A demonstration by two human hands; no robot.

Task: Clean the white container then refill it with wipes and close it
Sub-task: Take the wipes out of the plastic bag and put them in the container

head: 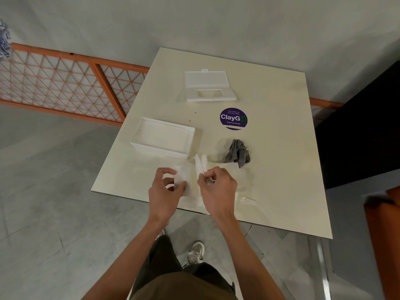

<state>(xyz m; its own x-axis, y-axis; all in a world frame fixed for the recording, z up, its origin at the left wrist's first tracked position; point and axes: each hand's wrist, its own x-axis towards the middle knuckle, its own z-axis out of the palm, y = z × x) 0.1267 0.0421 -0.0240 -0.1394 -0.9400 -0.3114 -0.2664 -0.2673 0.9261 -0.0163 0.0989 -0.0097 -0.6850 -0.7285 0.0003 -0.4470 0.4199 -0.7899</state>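
The open white container (162,137) stands on the cream table (281,169), left of centre, and nothing shows inside it. Its white lid (208,87), with a rectangular slot and flip cover raised, lies apart at the far side. A stack of white wipes in clear plastic wrap (191,180) lies at the near edge. My left hand (165,191) grips the left side of the wipes stack. My right hand (217,189) pinches the wrap, whose torn flaps stick up between my hands.
A crumpled grey cloth (237,153) lies right of the container. A round purple ClayGo sticker (233,118) is on the tabletop. An orange lattice rail (65,83) runs along the left. A dark cabinet (357,126) stands at the right, with an orange object (385,234) below it.
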